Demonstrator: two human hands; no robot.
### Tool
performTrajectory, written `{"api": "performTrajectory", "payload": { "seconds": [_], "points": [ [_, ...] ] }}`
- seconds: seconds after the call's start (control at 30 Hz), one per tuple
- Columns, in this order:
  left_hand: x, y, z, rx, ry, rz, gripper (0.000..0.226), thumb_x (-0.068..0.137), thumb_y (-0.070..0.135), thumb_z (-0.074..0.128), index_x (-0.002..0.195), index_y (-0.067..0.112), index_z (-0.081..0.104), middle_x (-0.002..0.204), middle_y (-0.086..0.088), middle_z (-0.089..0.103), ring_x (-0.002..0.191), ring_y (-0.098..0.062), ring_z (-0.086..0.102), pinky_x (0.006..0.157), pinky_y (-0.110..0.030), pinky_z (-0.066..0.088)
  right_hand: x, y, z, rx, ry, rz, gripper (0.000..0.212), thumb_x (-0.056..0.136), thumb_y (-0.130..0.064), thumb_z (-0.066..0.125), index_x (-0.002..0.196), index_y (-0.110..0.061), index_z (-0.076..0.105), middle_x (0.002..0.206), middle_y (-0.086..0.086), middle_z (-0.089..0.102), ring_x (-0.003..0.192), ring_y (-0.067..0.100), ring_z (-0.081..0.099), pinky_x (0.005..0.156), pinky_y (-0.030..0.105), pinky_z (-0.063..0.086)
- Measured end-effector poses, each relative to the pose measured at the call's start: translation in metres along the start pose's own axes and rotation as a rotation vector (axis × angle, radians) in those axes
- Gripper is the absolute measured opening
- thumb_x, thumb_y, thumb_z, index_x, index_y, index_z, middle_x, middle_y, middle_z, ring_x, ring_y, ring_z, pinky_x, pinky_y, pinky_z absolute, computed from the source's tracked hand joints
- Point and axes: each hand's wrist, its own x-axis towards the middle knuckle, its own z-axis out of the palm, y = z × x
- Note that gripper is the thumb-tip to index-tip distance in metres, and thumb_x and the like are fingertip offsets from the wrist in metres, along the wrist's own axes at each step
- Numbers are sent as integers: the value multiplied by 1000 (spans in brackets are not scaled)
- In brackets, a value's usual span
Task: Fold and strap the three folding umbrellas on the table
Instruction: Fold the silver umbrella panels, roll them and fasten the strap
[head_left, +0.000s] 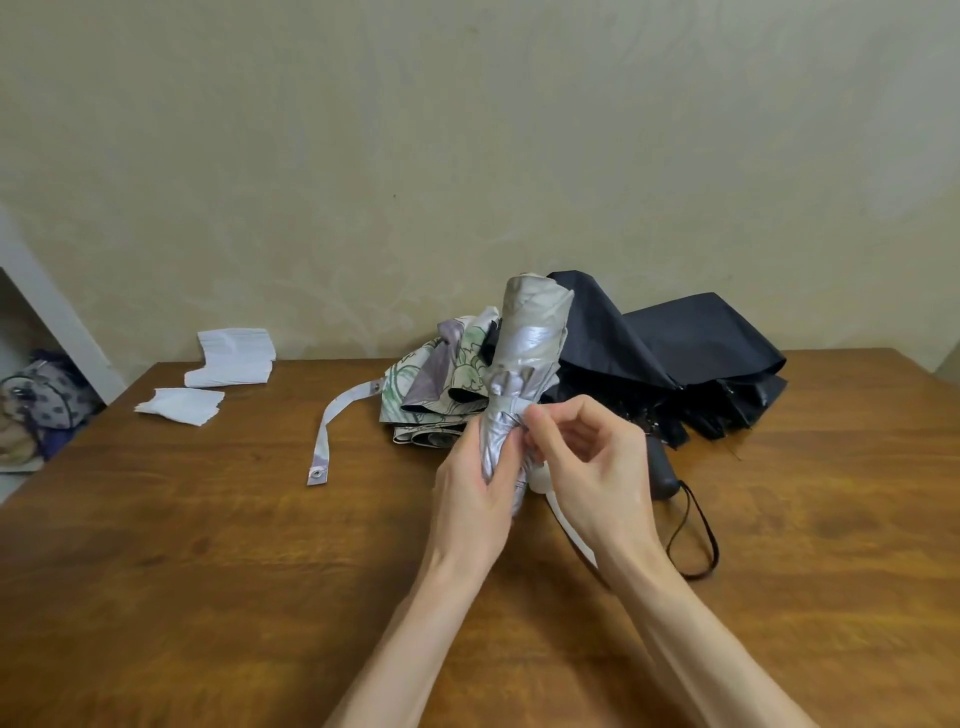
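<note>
I hold a silver-and-beige folding umbrella (524, 353) upright above the table, its top pointing away from me. My left hand (470, 493) grips its lower bundle of silver cloth. My right hand (587, 467) pinches the cloth and rib tips at the bundle's side, covering most of the white handle. Behind it lies a floral umbrella (436, 384), unfolded, with its long strap (332, 431) trailing left across the wood. A black umbrella (691, 364) lies loose at the right, its dark handle (662, 473) and wrist loop (696, 540) pointing toward me.
The brown wooden table (234, 545) runs up to a beige wall. White folded papers (234, 358) and a smaller white sheet (182, 405) lie at the back left. Off the table's left edge sit a white shelf and a patterned bag (41, 405).
</note>
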Motion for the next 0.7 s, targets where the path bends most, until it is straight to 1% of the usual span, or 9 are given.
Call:
{"api": "performTrajectory", "payload": {
  "seconds": [0.07,0.17,0.27,0.37,0.43,0.47,0.57,0.63,0.7],
  "points": [
    [-1,-2,0,61,7,26,20,109,43,54,122,36,66,101,11,75,93,-11,73,78,-48,62,-2,0,2,-22,5,-5,16,101,-16,75,86,-11,77,78,3,77,77,26,75,76,45,63],
    [-3,-2,1,142,46,96,20,109,37,55,124,27,65,104,12,73,97,-7,71,82,-43,59,-4,-2,4,-30,39,-7,14,99,-17,77,86,-13,79,78,0,78,77,24,76,77,49,63],
    [-4,-4,1,143,62,111,18,108,29,57,125,27,63,105,13,72,96,-7,70,80,-36,58,-8,-4,6,-91,6,-38,17,103,-22,72,88,-19,80,78,-7,77,77,14,75,76,44,62],
    [-4,-8,0,98,78,90,16,108,34,58,124,31,62,100,9,72,87,-15,71,74,-46,60,-9,-3,8,-147,-43,-45,23,106,-22,67,87,-22,80,77,-9,76,77,13,73,74,39,61],
    [-4,-7,0,77,83,81,20,108,41,56,126,34,61,101,8,72,87,-18,72,73,-53,61,-6,-3,7,-107,-34,-29,18,103,-19,72,89,-20,83,79,-9,78,79,11,75,76,33,61],
    [-5,-5,0,76,86,87,21,108,42,56,126,34,61,103,9,73,90,-17,72,75,-53,61,-4,-3,6,-71,-18,-11,14,101,-18,75,89,-18,84,79,-8,79,79,11,76,76,32,62],
    [-6,-2,1,63,95,110,16,108,34,57,124,37,61,104,11,72,94,-12,72,76,-48,61,-1,-3,6,27,16,46,8,94,-19,82,88,-14,84,80,-2,80,81,18,78,78,33,64],
    [-8,1,3,43,97,120,20,108,29,57,122,43,59,106,11,72,97,-11,72,79,-43,61,0,-3,7,84,39,85,12,89,-22,86,88,-10,83,81,3,80,80,22,78,77,32,64],
    [-8,1,3,19,102,128,19,109,28,57,125,38,61,111,10,73,104,-11,72,85,-44,61,1,-3,6,132,53,140,17,86,-21,88,91,-7,81,82,6,80,76,19,77,73,27,63]
  ]
}}
